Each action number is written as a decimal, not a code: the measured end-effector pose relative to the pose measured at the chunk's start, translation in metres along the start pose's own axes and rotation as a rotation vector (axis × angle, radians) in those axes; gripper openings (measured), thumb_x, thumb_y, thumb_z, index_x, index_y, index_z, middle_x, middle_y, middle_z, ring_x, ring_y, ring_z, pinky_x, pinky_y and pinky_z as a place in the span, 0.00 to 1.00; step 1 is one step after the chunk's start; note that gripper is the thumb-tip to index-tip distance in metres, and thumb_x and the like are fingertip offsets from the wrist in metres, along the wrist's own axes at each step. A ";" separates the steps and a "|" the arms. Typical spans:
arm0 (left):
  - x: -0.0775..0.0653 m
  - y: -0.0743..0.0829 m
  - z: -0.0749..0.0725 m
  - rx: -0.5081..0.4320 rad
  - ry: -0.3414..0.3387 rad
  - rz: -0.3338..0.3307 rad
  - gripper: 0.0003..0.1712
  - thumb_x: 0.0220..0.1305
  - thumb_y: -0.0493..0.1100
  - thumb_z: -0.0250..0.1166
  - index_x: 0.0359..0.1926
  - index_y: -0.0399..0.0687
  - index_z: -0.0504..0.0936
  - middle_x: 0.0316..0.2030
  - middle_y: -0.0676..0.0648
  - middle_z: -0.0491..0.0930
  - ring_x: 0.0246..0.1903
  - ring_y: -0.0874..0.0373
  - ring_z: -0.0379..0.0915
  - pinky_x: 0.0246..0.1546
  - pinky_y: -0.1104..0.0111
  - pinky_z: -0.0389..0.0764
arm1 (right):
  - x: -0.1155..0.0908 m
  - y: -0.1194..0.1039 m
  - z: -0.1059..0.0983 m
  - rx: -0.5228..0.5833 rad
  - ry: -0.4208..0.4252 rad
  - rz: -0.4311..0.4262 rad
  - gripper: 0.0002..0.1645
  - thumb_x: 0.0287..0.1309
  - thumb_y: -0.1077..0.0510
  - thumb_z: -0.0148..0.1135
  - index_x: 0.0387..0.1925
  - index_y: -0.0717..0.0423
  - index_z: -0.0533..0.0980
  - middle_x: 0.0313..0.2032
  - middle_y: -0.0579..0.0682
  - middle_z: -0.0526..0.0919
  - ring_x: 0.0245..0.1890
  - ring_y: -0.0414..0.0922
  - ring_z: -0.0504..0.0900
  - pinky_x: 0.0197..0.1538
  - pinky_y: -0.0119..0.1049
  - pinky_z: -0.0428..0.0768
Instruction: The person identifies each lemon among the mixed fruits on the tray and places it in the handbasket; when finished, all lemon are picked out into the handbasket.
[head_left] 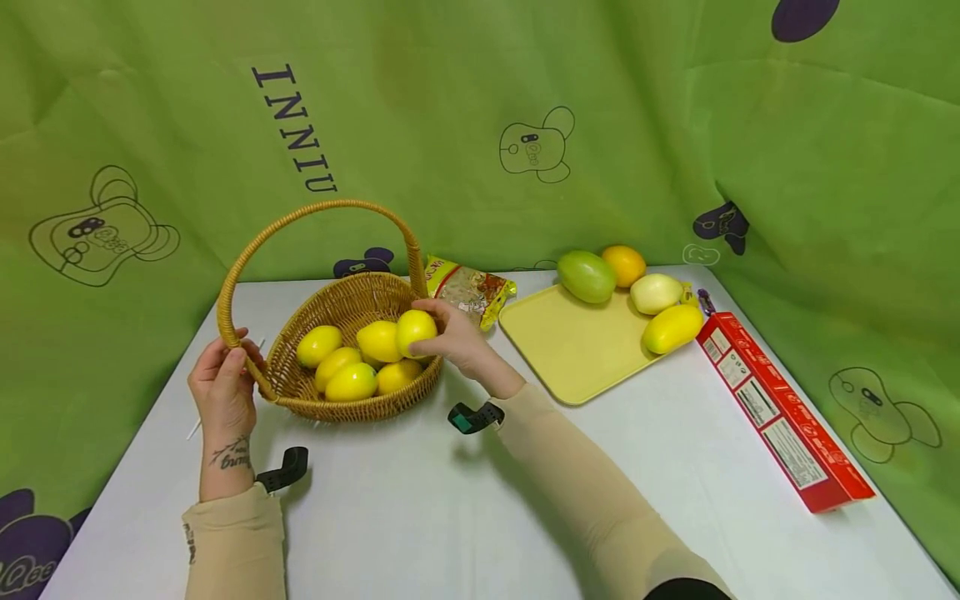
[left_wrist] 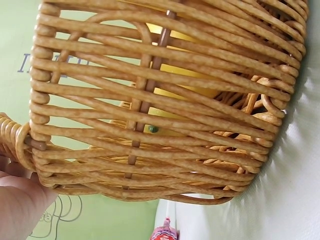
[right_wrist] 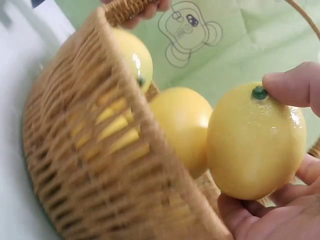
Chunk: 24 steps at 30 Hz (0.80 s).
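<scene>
A wicker basket (head_left: 360, 410) with a tall arched handle (head_left: 330, 204) leans on the white table, several lemons (head_left: 351, 383) lying inside. My left hand (head_left: 225, 387) grips the lower left end of that handle, thumb in front; in the left wrist view only part of this hand (left_wrist: 22, 205) shows beside the woven wall. My right hand (head_left: 465, 342) pinches one lemon (head_left: 415, 332) between thumb and fingers at the basket's right rim. Seen from the right wrist, the held lemon (right_wrist: 256, 142) has a green stem end and sits close against another lemon (right_wrist: 182, 127).
Behind the basket lies a yellow snack packet (head_left: 472, 290). A yellow tray (head_left: 577, 354) to the right bears a green mango-like fruit (head_left: 587, 277), an orange fruit (head_left: 624, 265), a pale fruit (head_left: 656, 293) and a long yellow fruit (head_left: 673, 328). A red box (head_left: 783, 417) lies at the right edge.
</scene>
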<state>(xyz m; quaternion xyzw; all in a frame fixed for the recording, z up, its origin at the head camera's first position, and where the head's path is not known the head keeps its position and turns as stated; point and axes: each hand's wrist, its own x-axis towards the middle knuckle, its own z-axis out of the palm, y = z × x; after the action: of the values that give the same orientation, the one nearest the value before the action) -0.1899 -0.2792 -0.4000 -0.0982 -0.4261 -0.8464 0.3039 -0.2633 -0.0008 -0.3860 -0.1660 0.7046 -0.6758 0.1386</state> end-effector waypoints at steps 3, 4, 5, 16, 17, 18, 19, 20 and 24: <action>0.000 0.000 0.000 -0.018 -0.001 -0.011 0.09 0.58 0.26 0.56 0.40 0.28 0.80 0.24 0.42 0.79 0.23 0.55 0.72 0.23 0.71 0.75 | 0.007 -0.001 0.010 -0.065 -0.023 0.014 0.41 0.43 0.70 0.66 0.62 0.60 0.64 0.58 0.57 0.70 0.51 0.49 0.73 0.50 0.37 0.76; 0.000 0.000 0.000 -0.018 0.000 -0.012 0.09 0.58 0.26 0.56 0.40 0.28 0.80 0.24 0.42 0.79 0.23 0.55 0.72 0.23 0.71 0.75 | 0.009 0.000 0.013 -0.082 -0.036 0.019 0.41 0.43 0.70 0.66 0.62 0.60 0.64 0.58 0.56 0.70 0.51 0.49 0.73 0.50 0.37 0.76; 0.001 -0.001 0.000 -0.004 0.001 -0.008 0.10 0.58 0.26 0.56 0.39 0.28 0.80 0.24 0.42 0.79 0.23 0.55 0.72 0.23 0.71 0.75 | 0.011 0.000 0.015 -0.103 -0.048 0.022 0.41 0.43 0.69 0.66 0.62 0.60 0.64 0.58 0.56 0.70 0.51 0.48 0.73 0.50 0.37 0.76; 0.000 -0.003 0.001 -0.028 0.001 -0.027 0.10 0.58 0.26 0.56 0.40 0.28 0.80 0.25 0.42 0.79 0.24 0.54 0.72 0.24 0.71 0.75 | 0.013 -0.003 0.015 -0.070 -0.073 -0.024 0.40 0.48 0.71 0.62 0.64 0.62 0.60 0.65 0.57 0.63 0.68 0.53 0.58 0.68 0.43 0.58; 0.000 -0.003 0.001 -0.031 0.001 -0.027 0.10 0.58 0.25 0.55 0.40 0.28 0.80 0.25 0.41 0.79 0.24 0.54 0.72 0.24 0.70 0.76 | 0.012 -0.004 0.013 -0.060 -0.073 -0.036 0.40 0.48 0.71 0.61 0.64 0.63 0.60 0.65 0.58 0.62 0.68 0.54 0.58 0.68 0.44 0.58; 0.001 -0.003 0.001 -0.034 0.001 -0.028 0.10 0.58 0.25 0.55 0.40 0.28 0.80 0.25 0.41 0.79 0.24 0.54 0.72 0.24 0.70 0.75 | 0.011 -0.005 0.011 -0.054 -0.071 -0.042 0.39 0.49 0.72 0.61 0.64 0.63 0.60 0.65 0.58 0.62 0.67 0.55 0.58 0.67 0.45 0.58; 0.001 -0.003 0.001 -0.036 0.002 -0.029 0.10 0.58 0.25 0.55 0.40 0.28 0.80 0.25 0.42 0.79 0.24 0.54 0.72 0.23 0.70 0.75 | 0.010 -0.005 0.009 -0.059 -0.066 -0.045 0.39 0.49 0.71 0.61 0.64 0.63 0.60 0.65 0.59 0.62 0.67 0.55 0.58 0.67 0.45 0.59; 0.001 -0.003 0.001 -0.039 0.002 -0.029 0.10 0.58 0.25 0.55 0.40 0.27 0.80 0.25 0.41 0.79 0.24 0.54 0.72 0.23 0.71 0.75 | 0.010 -0.004 0.007 -0.056 -0.060 -0.047 0.39 0.49 0.71 0.61 0.64 0.62 0.60 0.65 0.58 0.63 0.67 0.55 0.59 0.67 0.45 0.60; 0.000 -0.002 0.001 -0.024 0.000 -0.011 0.10 0.59 0.26 0.56 0.40 0.28 0.80 0.24 0.42 0.79 0.23 0.55 0.72 0.22 0.71 0.74 | 0.006 -0.002 -0.003 -0.034 -0.043 -0.058 0.39 0.50 0.71 0.61 0.65 0.63 0.59 0.65 0.59 0.63 0.67 0.55 0.59 0.67 0.46 0.60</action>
<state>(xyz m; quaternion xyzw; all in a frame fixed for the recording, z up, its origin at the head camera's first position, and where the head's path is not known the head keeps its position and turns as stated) -0.1916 -0.2777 -0.4012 -0.0994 -0.4164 -0.8532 0.2978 -0.2701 -0.0004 -0.3834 -0.2031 0.7077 -0.6638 0.1313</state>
